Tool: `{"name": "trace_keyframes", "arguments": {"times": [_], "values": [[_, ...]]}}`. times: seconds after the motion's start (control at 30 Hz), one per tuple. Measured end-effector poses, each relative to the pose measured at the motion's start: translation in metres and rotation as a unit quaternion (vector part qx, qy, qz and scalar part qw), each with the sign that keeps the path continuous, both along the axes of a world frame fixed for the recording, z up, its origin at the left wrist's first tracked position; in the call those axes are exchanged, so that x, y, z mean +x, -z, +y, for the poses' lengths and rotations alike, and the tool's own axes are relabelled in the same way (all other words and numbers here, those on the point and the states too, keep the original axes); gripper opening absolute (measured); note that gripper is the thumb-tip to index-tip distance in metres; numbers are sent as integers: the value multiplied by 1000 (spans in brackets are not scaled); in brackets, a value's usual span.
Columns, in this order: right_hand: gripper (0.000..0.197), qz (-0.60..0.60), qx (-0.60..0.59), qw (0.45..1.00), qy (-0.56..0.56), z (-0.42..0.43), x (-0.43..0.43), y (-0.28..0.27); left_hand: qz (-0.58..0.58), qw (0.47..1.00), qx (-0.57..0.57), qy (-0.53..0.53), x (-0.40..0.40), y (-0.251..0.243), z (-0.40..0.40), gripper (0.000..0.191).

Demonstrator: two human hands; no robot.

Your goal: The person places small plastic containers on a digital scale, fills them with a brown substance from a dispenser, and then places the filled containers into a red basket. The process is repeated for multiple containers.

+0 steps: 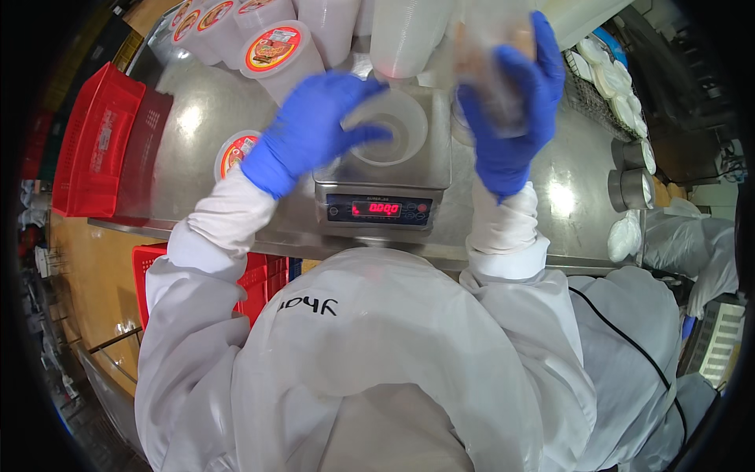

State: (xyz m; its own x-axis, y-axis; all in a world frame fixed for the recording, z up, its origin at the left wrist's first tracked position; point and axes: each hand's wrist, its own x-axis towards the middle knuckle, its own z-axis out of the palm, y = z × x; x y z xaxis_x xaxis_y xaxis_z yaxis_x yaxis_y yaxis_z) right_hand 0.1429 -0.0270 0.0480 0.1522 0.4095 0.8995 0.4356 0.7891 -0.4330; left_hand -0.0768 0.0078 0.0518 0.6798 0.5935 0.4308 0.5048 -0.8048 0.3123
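Observation:
A translucent plastic tub [417, 133] sits on the steel platform of a digital weighing scale [437, 177], whose display glows with red digits. My left hand [315, 130], in a blue glove, reaches over the tub's left side with thumb and fingers apart. Whether it touches the rim is unclear. To the right of the scale, my blue-gloved right hand [519, 112] is raised around a clear plastic container [498, 71] with something brownish in it, blurred by motion. Part of another round container [462, 121] shows between that hand and the scale.
Tubs with red-and-yellow labelled lids [272, 50] and stacked translucent tubs [407, 35] line the back. A labelled lid [236, 150] lies left of my left hand. Left stands a red plastic crate [97, 144]. Right are a wire basket of white bundles [613, 88] and metal cups [628, 190].

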Motion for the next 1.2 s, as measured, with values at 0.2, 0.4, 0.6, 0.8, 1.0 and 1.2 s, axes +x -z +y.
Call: {"name": "trace_keyframes", "arguments": {"times": [0.2,0.4,0.6,0.8,1.0,1.2], "values": [[50,-261,-121,953,97,-43,-33,72,-155,977,-11,-144,-53,-15,53,53],[49,-219,-63,959,170,-69,15,18,2,965,32,-260,-103,1,142,86],[38,35,-314,947,63,-76,22,67,137,943,-167,-254,-84,22,190,111],[34,132,-329,935,7,-75,31,88,27,931,-315,-181,-113,67,232,101],[31,237,-349,906,-38,-73,30,100,82,956,-217,-181,-112,76,241,103],[33,304,-434,847,-25,-75,31,96,61,961,-116,-246,-68,-18,135,95]]}}
